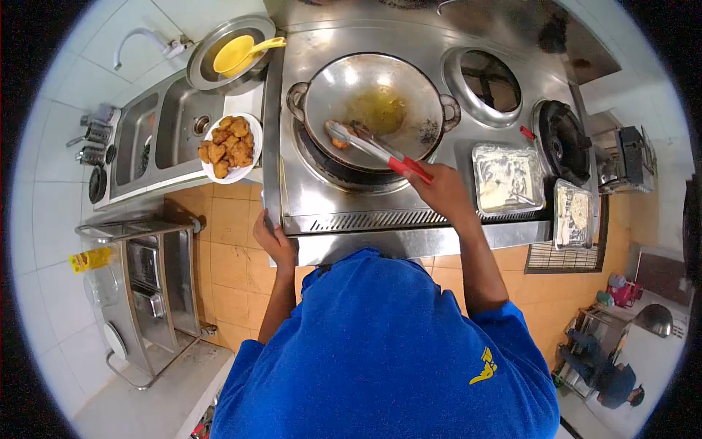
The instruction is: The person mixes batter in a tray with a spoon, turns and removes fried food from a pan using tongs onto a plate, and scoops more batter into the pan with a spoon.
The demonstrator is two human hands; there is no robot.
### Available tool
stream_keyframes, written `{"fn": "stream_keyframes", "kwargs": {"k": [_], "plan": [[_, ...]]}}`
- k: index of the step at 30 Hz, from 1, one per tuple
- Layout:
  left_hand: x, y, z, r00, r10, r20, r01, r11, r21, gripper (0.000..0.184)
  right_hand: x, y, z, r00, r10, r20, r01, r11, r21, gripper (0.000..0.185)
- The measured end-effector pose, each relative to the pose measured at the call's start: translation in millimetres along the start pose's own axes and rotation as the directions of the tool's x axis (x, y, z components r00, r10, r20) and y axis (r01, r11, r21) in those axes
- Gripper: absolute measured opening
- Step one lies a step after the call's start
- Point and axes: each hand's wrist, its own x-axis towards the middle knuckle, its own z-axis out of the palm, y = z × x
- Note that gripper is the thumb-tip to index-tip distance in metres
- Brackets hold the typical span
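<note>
My right hand [443, 192] is closed round the red handle of metal tongs [373, 148]. The tongs reach into a large two-handled wok [417, 80], and their tips are at a brown fried piece [339, 139] on its left inner wall. Yellowish oil [379, 108] lies in the bottom of the wok. My left hand [273, 238] rests at the front left edge of the steel stove, its fingers apart and holding nothing. Left of the wok, a white plate [219, 173] holds several golden-brown fried pieces [231, 143].
Right of the wok are a ring-shaped burner [461, 95], a black burner [561, 139] and two clear trays with pale batter [508, 178] [573, 214]. Back left, a yellow ladle [234, 55] lies in a metal bowl [201, 73] by the sinks [172, 143]. Another person [614, 380] is far right.
</note>
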Motion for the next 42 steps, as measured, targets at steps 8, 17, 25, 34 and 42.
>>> {"fn": "stream_keyframes", "kwargs": {"k": [8,17,25,34,42], "plan": [[3,1,-1,0.999,-0.025,0.035,0.024,1.000,0.016,0.041,-2,0,0,0.997,0.058,0.058,-0.058,0.998,0.000,0.039],[3,-1,1,0.999,0.010,0.038,-0.012,1.000,0.029,0.041,-21,-11,24,0.997,0.079,-0.021,-0.076,0.989,0.130,0.037],[1,-5,2,0.999,0.014,0.044,-0.014,1.000,-0.008,0.040,-11,-8,33,0.995,0.064,-0.081,-0.054,0.991,0.121,0.039],[2,0,-1,1.000,-0.010,0.030,0.010,1.000,0.012,0.040,4,0,5,0.987,0.126,0.094,-0.141,0.975,0.172,0.043],[1,-6,-1,1.000,-0.025,0.007,0.024,0.999,0.024,0.040,13,2,-15,0.948,0.199,0.247,-0.242,0.958,0.155,0.050]]}}
